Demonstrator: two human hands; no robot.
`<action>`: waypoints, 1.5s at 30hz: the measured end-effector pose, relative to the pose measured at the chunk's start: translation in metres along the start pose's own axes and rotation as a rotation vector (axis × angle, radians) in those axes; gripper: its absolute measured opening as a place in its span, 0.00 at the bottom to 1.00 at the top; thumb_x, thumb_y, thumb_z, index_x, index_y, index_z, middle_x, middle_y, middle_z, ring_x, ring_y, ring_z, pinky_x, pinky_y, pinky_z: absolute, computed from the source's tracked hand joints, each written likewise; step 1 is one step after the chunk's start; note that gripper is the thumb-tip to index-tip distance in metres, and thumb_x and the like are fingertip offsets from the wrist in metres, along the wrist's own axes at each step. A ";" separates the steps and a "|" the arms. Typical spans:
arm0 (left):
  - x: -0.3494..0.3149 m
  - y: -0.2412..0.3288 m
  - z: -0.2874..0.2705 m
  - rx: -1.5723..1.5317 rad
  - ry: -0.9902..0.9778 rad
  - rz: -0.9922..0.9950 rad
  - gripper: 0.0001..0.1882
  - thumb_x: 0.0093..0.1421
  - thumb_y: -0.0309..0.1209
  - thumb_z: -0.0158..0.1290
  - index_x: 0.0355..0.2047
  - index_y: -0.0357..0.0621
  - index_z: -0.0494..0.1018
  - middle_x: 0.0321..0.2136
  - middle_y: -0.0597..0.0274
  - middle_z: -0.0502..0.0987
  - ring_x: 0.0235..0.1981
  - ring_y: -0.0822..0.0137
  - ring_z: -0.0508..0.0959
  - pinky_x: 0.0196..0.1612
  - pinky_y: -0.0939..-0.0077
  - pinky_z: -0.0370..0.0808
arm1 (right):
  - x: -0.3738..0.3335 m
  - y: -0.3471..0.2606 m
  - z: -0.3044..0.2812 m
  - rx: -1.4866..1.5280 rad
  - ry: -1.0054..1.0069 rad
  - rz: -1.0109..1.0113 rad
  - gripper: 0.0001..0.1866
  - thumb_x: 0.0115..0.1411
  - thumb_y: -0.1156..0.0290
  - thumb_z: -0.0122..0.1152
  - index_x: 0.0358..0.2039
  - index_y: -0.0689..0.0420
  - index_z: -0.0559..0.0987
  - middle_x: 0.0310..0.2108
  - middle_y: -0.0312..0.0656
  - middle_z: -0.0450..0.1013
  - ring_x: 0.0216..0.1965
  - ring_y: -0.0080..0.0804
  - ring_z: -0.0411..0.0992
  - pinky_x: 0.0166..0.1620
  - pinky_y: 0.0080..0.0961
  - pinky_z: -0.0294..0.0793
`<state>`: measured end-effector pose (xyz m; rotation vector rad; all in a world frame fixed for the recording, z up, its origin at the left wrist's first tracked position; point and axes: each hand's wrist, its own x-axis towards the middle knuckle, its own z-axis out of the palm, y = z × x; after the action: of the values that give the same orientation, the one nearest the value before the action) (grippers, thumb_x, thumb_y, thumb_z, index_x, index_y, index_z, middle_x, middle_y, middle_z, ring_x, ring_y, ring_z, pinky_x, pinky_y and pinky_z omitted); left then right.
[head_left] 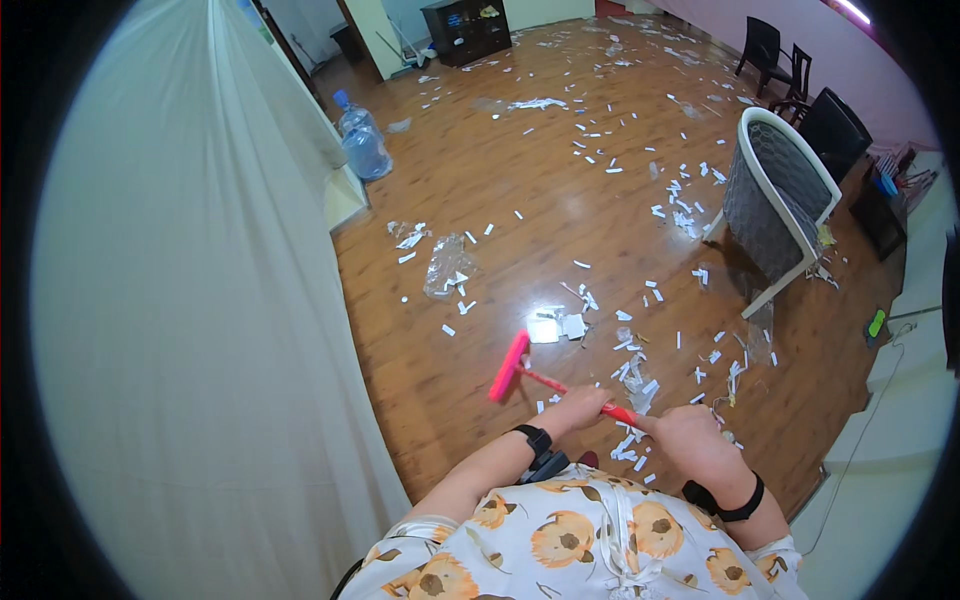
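Both my hands are closed round the red stick of a broom with a bright pink head [510,367]. My left hand [583,407] grips it lower down, nearer the head. Closer to my body, my right hand [694,440] holds the upper end, with the thumb lying along the stick. The broom head points forward and left, at or just above the wooden floor; I cannot tell whether it touches. White square pieces [556,328] lie just beyond it. Small white paper strips [637,385] are scattered in front of my hands.
A pale curtain [200,300] hangs along the left, with a blue water bottle [363,145] beyond it. Crumpled clear plastic [449,265] lies on the floor. To the right stand a white-framed grey chair [775,200] and several dark chairs [835,130]. A dark cabinet [467,30] is at the back.
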<state>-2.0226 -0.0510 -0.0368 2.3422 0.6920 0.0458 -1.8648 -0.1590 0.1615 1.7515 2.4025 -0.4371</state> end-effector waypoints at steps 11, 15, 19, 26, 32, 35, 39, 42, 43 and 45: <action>-0.049 0.022 -0.003 0.027 -0.007 -0.112 0.09 0.51 0.33 0.57 0.32 0.46 0.76 0.26 0.50 0.78 0.32 0.51 0.79 0.34 0.56 0.74 | -0.036 0.040 0.014 0.915 0.212 -0.188 0.24 0.50 0.60 0.66 0.47 0.57 0.75 0.23 0.47 0.72 0.25 0.45 0.71 0.29 0.34 0.69; -0.078 0.014 0.014 -0.077 -0.219 -0.149 0.09 0.49 0.32 0.58 0.31 0.44 0.76 0.26 0.49 0.78 0.32 0.48 0.78 0.34 0.55 0.73 | -0.024 0.025 0.067 1.140 0.095 -0.291 0.25 0.49 0.57 0.67 0.43 0.59 0.77 0.27 0.47 0.71 0.27 0.44 0.71 0.30 0.32 0.68; -0.069 0.024 0.028 -0.098 -0.245 -0.111 0.11 0.48 0.33 0.59 0.32 0.43 0.75 0.26 0.48 0.78 0.31 0.47 0.78 0.34 0.55 0.74 | -0.029 0.016 0.079 1.303 0.069 0.013 0.16 0.50 0.63 0.68 0.38 0.57 0.80 0.25 0.42 0.74 0.25 0.34 0.71 0.31 0.24 0.70; 0.016 0.063 0.020 -0.143 0.008 0.004 0.11 0.52 0.32 0.56 0.35 0.44 0.73 0.26 0.48 0.77 0.30 0.47 0.77 0.32 0.56 0.74 | -0.048 0.056 -0.004 0.995 0.227 0.182 0.06 0.51 0.70 0.60 0.29 0.58 0.80 0.23 0.50 0.74 0.24 0.46 0.74 0.29 0.32 0.73; 0.035 0.076 -0.032 -0.110 0.199 0.066 0.08 0.58 0.35 0.53 0.31 0.44 0.74 0.23 0.50 0.76 0.25 0.48 0.77 0.28 0.59 0.73 | -0.040 0.050 -0.033 0.841 0.319 -0.039 0.07 0.48 0.72 0.63 0.31 0.55 0.81 0.21 0.44 0.74 0.22 0.41 0.73 0.26 0.27 0.71; 0.016 0.054 -0.055 -0.033 0.103 0.018 0.07 0.55 0.33 0.52 0.32 0.45 0.73 0.27 0.50 0.77 0.31 0.49 0.77 0.31 0.57 0.73 | -0.012 0.048 -0.019 0.881 0.299 -0.095 0.08 0.50 0.70 0.65 0.32 0.55 0.81 0.22 0.44 0.75 0.23 0.38 0.75 0.27 0.26 0.73; -0.016 -0.021 -0.068 0.078 0.083 -0.167 0.08 0.54 0.34 0.52 0.32 0.45 0.73 0.28 0.50 0.77 0.32 0.48 0.77 0.34 0.54 0.72 | 0.069 0.022 0.041 1.099 0.386 -0.118 0.13 0.53 0.62 0.64 0.36 0.54 0.80 0.26 0.48 0.77 0.27 0.45 0.76 0.32 0.30 0.75; -0.053 -0.082 -0.077 0.129 0.095 -0.219 0.10 0.53 0.35 0.53 0.34 0.46 0.75 0.29 0.49 0.78 0.34 0.49 0.78 0.36 0.56 0.74 | 0.126 -0.001 0.061 1.184 0.349 -0.256 0.13 0.55 0.66 0.63 0.40 0.56 0.80 0.28 0.48 0.77 0.27 0.38 0.77 0.33 0.25 0.74; -0.066 -0.101 -0.080 0.064 0.154 -0.231 0.10 0.53 0.34 0.54 0.35 0.46 0.75 0.30 0.49 0.78 0.34 0.49 0.78 0.37 0.57 0.74 | 0.144 -0.008 0.067 1.168 0.354 -0.260 0.13 0.55 0.66 0.63 0.40 0.56 0.80 0.28 0.48 0.77 0.27 0.38 0.77 0.33 0.25 0.74; -0.078 -0.124 -0.095 -0.017 0.216 -0.266 0.12 0.51 0.33 0.55 0.37 0.47 0.76 0.31 0.49 0.79 0.36 0.49 0.78 0.39 0.59 0.75 | 0.182 -0.021 0.077 1.164 0.356 -0.351 0.13 0.56 0.66 0.62 0.40 0.56 0.80 0.29 0.49 0.77 0.26 0.36 0.76 0.32 0.26 0.74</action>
<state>-2.1679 0.0457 -0.0297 2.2300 1.0994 0.1873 -1.9470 -0.0233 0.0413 1.7581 2.9547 -2.0508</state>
